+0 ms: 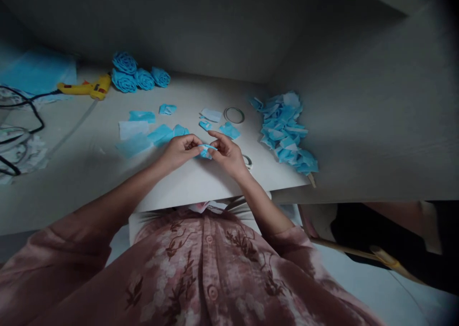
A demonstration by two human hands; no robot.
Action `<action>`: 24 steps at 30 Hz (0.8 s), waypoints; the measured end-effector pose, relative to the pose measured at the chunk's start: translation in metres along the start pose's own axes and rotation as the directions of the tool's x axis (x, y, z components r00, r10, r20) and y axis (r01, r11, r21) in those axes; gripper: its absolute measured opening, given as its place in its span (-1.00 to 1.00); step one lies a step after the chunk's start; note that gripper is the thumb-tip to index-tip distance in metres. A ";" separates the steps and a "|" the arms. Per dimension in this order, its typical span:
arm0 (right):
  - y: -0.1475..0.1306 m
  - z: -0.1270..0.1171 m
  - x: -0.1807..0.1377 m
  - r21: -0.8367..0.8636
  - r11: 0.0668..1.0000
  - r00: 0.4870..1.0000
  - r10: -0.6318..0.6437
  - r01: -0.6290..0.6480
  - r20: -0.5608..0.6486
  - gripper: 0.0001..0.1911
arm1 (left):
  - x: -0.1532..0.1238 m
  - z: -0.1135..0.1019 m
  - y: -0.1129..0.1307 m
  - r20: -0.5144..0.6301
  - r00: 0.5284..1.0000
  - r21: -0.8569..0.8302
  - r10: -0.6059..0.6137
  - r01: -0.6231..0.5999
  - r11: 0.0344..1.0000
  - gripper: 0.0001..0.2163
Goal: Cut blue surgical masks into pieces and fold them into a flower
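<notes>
My left hand (182, 150) and my right hand (228, 152) meet near the front of the table, each pinching a small blue fabric piece (205, 151). Its upper edge looks curled or folded, and my fingertips hide part of it. Flat blue fabric pieces (160, 134) lie just left of my left hand, along with a whitish piece (133, 129). Beyond my right hand are a small folded blue piece (205, 125), another blue scrap (230, 130) and a white piece (211, 114). A pair of scissors, perhaps, shows as a pale loop (247, 162) beside my right wrist.
Several blue fabric roses (124, 81) stand against the back panel. Left of them lies a yellow glue gun (100, 87) with a black cord (36, 111). A heap of blue petals (285, 127) is at the right side panel. A thin ring (234, 115) rests on the table (193, 185).
</notes>
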State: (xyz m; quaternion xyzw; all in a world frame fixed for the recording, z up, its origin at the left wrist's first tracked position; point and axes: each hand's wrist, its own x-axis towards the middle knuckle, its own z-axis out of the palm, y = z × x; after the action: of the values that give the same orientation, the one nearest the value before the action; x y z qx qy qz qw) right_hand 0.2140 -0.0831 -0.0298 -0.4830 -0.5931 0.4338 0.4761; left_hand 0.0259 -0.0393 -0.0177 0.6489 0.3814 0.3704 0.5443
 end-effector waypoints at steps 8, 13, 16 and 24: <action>-0.008 0.002 -0.007 -0.179 0.984 1.000 0.008 -0.008 -0.002 -0.47 | -0.005 0.004 0.000 0.023 1.000 0.027 0.012 -0.013 1.000 -0.78; -0.006 0.005 -0.007 -0.172 0.985 1.000 0.022 -0.022 -0.001 -0.51 | -0.005 0.004 0.000 0.022 1.000 0.053 0.010 -0.012 0.999 -0.78; -0.007 0.005 -0.007 -0.198 0.980 1.000 0.012 -0.012 -0.003 -0.53 | -0.005 0.004 -0.002 0.006 1.000 0.073 0.011 -0.011 0.997 -0.78; -0.006 0.002 -0.003 -0.130 0.990 0.998 0.062 -0.058 0.025 -0.49 | -0.003 0.001 -0.005 0.025 1.000 0.030 -0.010 0.010 1.000 -0.79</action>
State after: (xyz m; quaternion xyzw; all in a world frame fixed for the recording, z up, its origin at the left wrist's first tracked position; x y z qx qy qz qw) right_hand 0.2116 -0.0871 -0.0247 -0.5241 -0.6121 0.4156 0.4218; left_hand 0.0248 -0.0419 -0.0228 0.6597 0.3833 0.3538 0.5411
